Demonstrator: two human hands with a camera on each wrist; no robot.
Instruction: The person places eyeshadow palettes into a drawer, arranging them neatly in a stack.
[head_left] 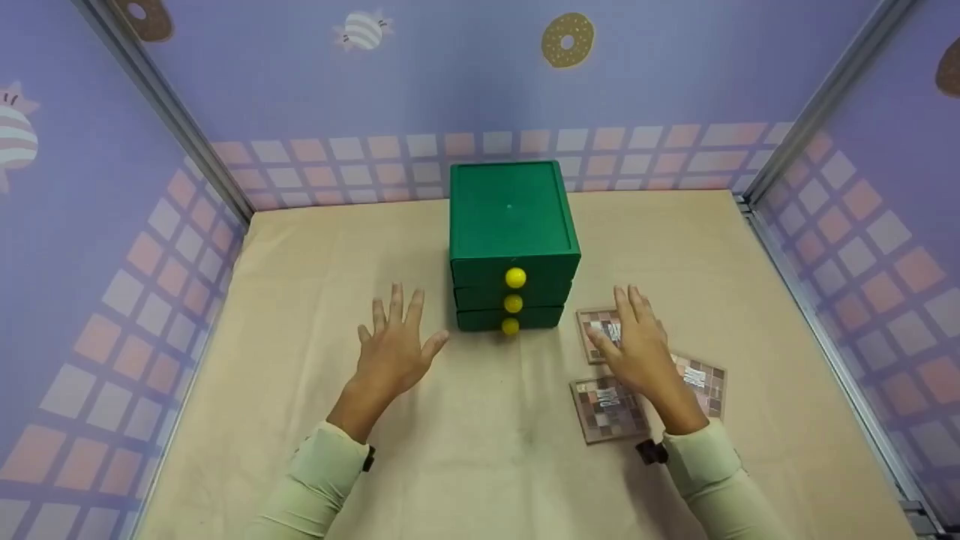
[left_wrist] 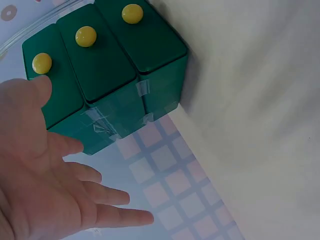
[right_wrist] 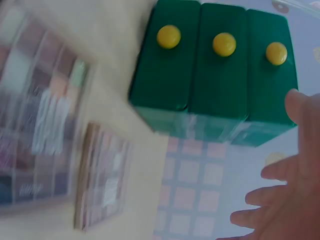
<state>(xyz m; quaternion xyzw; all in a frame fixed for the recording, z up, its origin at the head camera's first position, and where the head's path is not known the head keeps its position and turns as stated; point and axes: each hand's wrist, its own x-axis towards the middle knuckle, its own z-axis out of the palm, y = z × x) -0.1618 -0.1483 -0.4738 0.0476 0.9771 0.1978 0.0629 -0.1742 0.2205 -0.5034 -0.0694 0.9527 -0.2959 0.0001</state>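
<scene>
A green cabinet [head_left: 510, 210] of three stacked drawers stands at the back middle of the table, each drawer with a round yellow knob [head_left: 515, 278]. All drawers look closed. My left hand [head_left: 394, 356] hovers to the left of the cabinet, fingers spread, holding nothing. On the other side my right hand [head_left: 637, 349] is spread too, above three flat square palettes with a checkered pattern. One palette [head_left: 589, 337] lies nearest the cabinet, another [head_left: 606, 420] closer to me, and a third [head_left: 709, 382] to the right, partly hidden by the hand.
Cream cloth covers the table [head_left: 465, 465]. Purple panels with pink and white checks stand at the back [head_left: 465, 82], left and right, joined by metal posts [head_left: 817, 90]. Clear tape [left_wrist: 143, 88] runs along the cabinet's side.
</scene>
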